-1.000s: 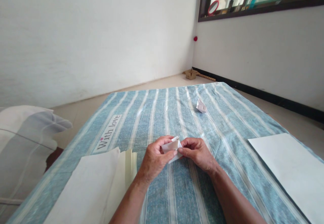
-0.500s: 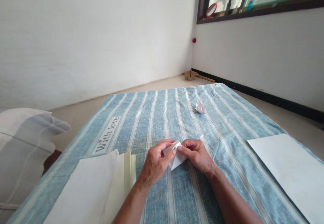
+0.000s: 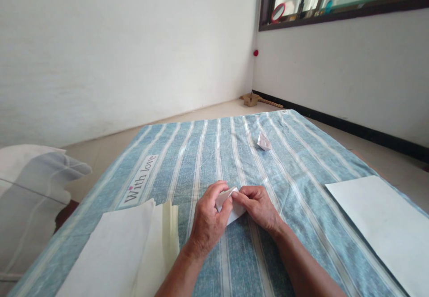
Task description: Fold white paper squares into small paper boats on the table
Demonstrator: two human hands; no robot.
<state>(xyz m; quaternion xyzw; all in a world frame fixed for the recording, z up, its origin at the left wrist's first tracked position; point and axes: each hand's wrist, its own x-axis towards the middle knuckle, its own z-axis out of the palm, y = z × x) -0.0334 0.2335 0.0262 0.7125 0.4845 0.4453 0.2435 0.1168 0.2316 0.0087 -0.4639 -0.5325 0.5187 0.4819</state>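
A small piece of folded white paper [image 3: 235,212] is held between both hands, just above the striped cloth. My left hand [image 3: 211,214] is closed on its left side, the thumb lying along the near face and the fingers behind. With thumb and index finger my right hand [image 3: 258,205] pinches its upper right edge. The fingers cover much of the paper, so its full shape is hidden. Farther off on the cloth stands a small folded paper piece [image 3: 264,142], pointed at the top, touched by neither hand.
A blue striped cloth [image 3: 187,163] covers the table. White and yellowish sheets [image 3: 110,239] lie at the left, a white sheet [image 3: 378,225] at the right. Beyond the table's left edge is a pale draped fabric [image 3: 30,207]. A small cardboard box [image 3: 250,99] sits on the floor in the far corner.
My left hand has turned slightly, its fingers lifting a little and its thumb now covering more of the paper. The right hand still pinches the upper edge.
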